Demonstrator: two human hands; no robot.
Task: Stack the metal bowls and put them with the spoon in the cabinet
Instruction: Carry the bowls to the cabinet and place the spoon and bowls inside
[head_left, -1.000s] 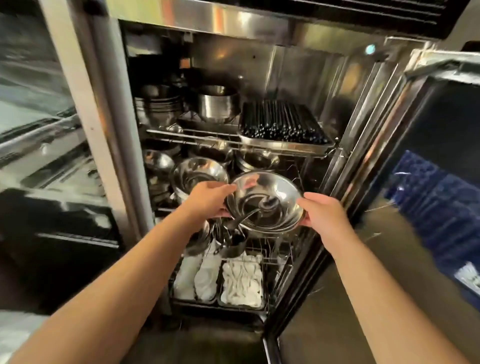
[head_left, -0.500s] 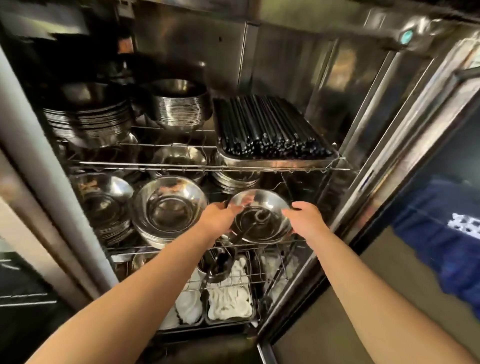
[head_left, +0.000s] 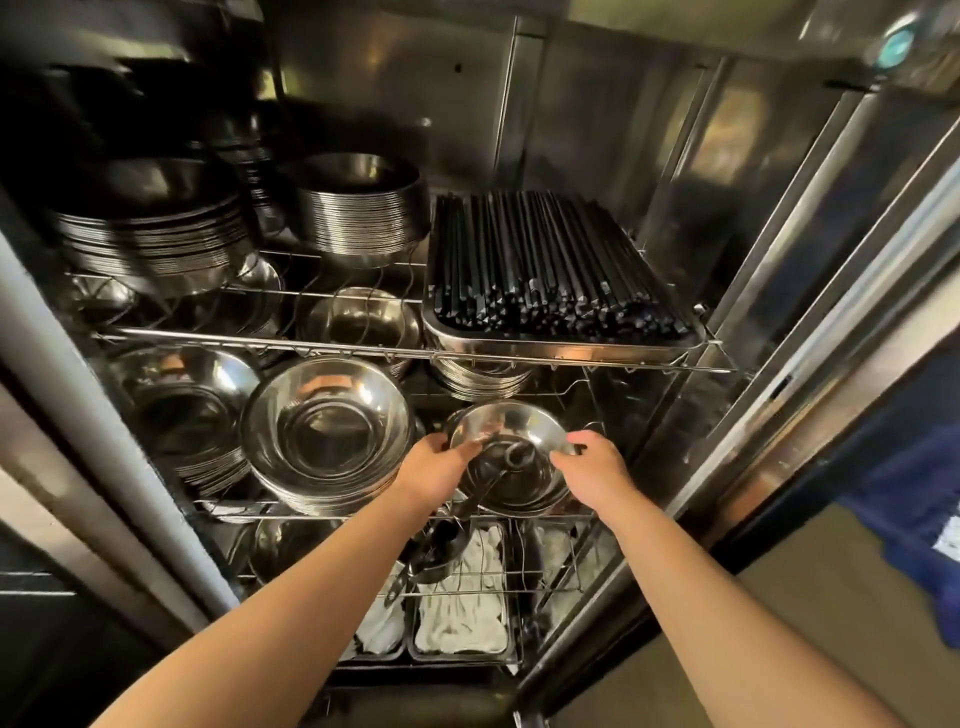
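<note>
A stack of metal bowls (head_left: 506, 431) sits low over the right part of the cabinet's middle wire shelf (head_left: 249, 506). Whether it rests on the wires I cannot tell. A dark spoon (head_left: 511, 457) lies inside the top bowl, its handle sticking out over the front rim toward me. My left hand (head_left: 431, 475) grips the left rim of the stack. My right hand (head_left: 592, 475) grips the right rim. Both arms reach in from the bottom of the view.
A larger bowl stack (head_left: 324, 428) stands just left of my left hand, with plates (head_left: 182, 415) beyond it. Above, the upper shelf carries a tray of black chopsticks (head_left: 550, 270) and more stacked dishes (head_left: 358, 208). White cloths (head_left: 462, 608) fill trays below. The open door (head_left: 831, 312) is at right.
Both hands have carried the bowl stack with the spoon forward into the cabinet and down toward the middle shelf. The camera has moved closer.
</note>
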